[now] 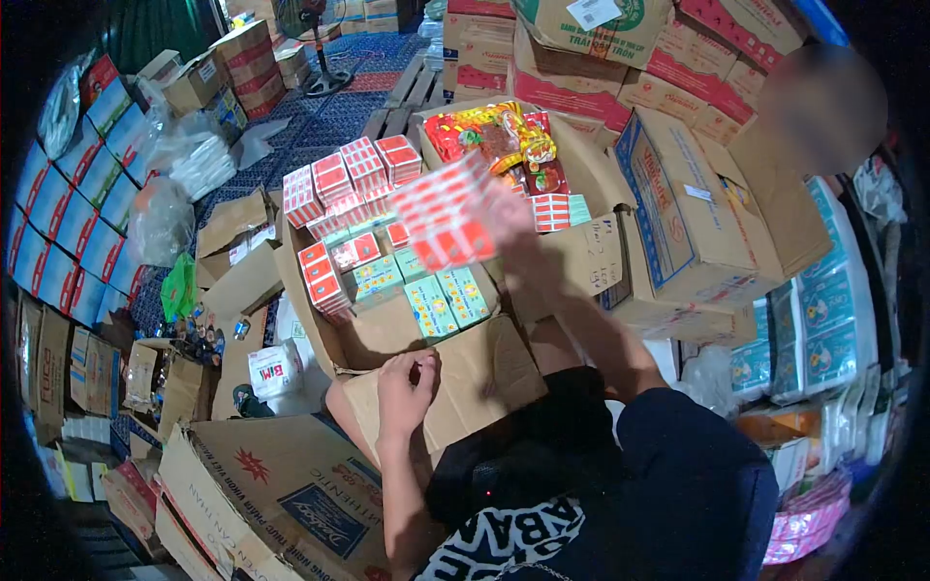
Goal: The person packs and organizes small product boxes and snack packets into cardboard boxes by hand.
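My right hand (511, 215) grips a red-and-white wrapped pack of small boxes (441, 213), blurred by motion, above an open cardboard box (363, 351). My left hand (405, 387) rests on the box's near flap (484, 382), its fingers curled at the flap's edge; whether they pinch it I cannot tell. Inside the box, more red-and-white packs (331, 176) stand at the far left, beside several light green packs (426, 300). Red and yellow plastic packets (484, 136) lie at the far end. The raised pack hides the middle of the box.
An open carton (668, 223) stands to the right. A large closed-looking carton (281, 494) lies at the lower left. Stacked red-and-brown cartons (678, 68) line the back. Left are a white bag (274, 370) and stacked blue packs (87, 194). A fan (320, 58) stands behind.
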### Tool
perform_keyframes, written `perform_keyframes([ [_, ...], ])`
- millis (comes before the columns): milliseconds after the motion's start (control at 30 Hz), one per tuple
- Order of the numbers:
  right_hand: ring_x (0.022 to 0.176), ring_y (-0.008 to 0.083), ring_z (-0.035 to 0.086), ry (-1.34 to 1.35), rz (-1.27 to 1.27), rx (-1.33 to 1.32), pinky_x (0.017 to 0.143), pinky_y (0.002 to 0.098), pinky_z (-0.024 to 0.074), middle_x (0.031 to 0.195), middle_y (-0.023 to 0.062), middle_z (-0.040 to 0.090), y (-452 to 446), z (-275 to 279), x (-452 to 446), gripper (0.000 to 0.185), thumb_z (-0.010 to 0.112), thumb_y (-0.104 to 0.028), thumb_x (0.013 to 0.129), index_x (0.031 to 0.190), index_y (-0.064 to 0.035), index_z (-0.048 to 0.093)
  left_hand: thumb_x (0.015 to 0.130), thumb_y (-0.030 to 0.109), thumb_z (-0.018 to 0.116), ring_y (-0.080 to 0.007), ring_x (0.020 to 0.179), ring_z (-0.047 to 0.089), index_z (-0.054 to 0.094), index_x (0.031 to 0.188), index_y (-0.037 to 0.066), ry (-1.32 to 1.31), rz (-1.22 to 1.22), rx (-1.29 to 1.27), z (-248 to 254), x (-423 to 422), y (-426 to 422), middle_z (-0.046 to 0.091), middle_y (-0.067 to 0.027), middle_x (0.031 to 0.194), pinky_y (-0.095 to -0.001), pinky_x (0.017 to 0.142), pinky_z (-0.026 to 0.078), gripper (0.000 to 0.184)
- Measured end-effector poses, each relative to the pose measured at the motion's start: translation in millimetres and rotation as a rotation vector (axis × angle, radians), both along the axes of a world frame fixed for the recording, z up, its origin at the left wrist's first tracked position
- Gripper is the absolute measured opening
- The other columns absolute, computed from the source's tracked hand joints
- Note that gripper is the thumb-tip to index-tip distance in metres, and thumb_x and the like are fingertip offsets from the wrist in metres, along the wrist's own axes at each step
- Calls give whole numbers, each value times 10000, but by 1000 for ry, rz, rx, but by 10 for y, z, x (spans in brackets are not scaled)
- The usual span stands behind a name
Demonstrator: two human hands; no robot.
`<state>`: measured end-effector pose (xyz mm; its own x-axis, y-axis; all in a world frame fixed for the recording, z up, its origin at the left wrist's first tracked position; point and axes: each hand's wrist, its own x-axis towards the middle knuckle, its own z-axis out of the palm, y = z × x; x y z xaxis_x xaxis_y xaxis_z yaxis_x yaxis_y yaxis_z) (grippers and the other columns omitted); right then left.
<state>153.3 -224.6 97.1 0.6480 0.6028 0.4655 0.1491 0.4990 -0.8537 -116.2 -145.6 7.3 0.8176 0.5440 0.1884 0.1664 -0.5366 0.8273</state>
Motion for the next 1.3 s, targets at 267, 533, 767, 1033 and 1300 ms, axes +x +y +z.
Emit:
perform_keyframes([
  [267,856,119,602,49,-644,-476,697,291,512,941,32,641,-447,17,1449,386,768,-243,918,1214,-26,652,943,191,660,-357,907,674,740,1021,24,23,17,3,3,1,-15,726,-184,944,-429,851,512,201],
  [533,1069,297,652,-1088,-244,-390,919,379,525,1212,152,648,-27,-305,434,525,806,-190,838,1294,-12,617,958,194,646,-365,936,623,731,1027,32,2,54,56,36,45,-35,705,-175,975,-434,853,489,195],
  [767,1229,366,568,-1057,38,-879,1035,470,472,1347,221,583,549,-1557,237,653,740,-408,857,1347,-9,576,970,205,641,-366,960,602,723,1034,30,-31,66,29,46,27,-22,691,-168,986,-434,862,483,204],
  [1033,1258,391,517,-1216,-154,-767,1047,491,443,1357,203,560,333,-1986,78,670,701,-465,888,1351,0,568,969,211,648,-364,927,614,723,1037,26,-52,70,29,-37,21,-2,695,-171,966,-435,850,490,211],
  [1300,1154,368,542,-1247,-99,-918,972,475,445,1193,180,592,379,-1586,-7,587,720,-456,871,1250,-22,608,966,208,647,-364,922,630,724,1049,23,-24,48,35,21,-12,-10,700,-182,975,-432,844,504,217],
])
